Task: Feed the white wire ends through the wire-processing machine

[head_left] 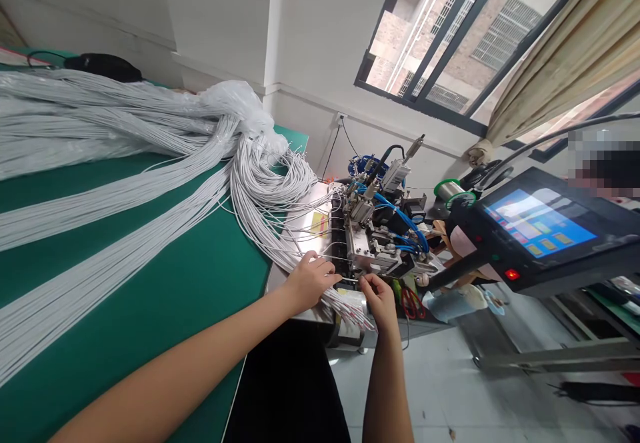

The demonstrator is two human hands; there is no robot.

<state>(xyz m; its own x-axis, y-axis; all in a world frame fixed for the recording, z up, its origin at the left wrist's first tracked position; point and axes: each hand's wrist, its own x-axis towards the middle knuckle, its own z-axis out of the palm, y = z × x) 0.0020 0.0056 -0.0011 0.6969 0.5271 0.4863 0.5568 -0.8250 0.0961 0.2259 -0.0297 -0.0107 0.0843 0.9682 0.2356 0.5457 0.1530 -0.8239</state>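
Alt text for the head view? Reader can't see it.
A person's bare left hand and bare right hand hold a thin white cable beside a silver-and-black metal machine with blue tubes. Long white cable bundles lie on a green tabletop at left; a lit, black-framed monitor stands at right.

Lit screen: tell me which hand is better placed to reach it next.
Right, I'd judge: the right hand is nearer the lit screen, while the left hand lies farther off, over the white wire bundle.

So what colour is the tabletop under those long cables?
Green; the tabletop beneath the pale cables shows best in the head view.
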